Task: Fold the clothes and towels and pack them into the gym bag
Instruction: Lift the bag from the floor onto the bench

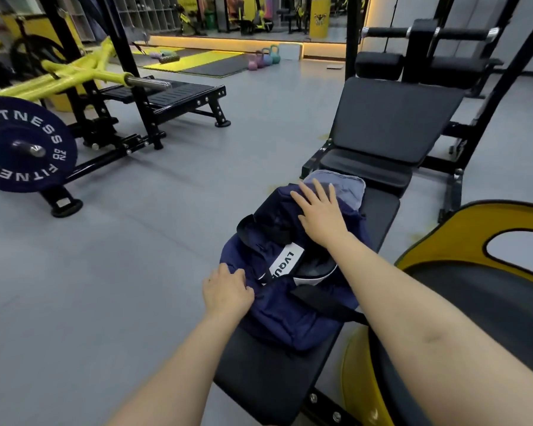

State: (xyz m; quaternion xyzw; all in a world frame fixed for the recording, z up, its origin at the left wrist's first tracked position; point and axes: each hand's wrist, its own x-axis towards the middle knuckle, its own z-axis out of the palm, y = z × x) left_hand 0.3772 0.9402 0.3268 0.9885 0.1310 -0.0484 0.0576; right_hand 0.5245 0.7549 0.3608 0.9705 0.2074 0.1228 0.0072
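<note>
A navy gym bag (290, 312) is being kept on the black padded bench (268, 373), with a light blue-grey folded towel (345, 186) lying just beyond its far end, touching it. The bag's far top is being pressed by the right hand (320, 216), whose fingers are being held straight and spread flat, while the near left edge of the bag's opening is being pinched by the curled fingers of the left hand (226, 292). A white label (285, 262) and pale lining are being shown at the partly open mouth between the two hands.
</note>
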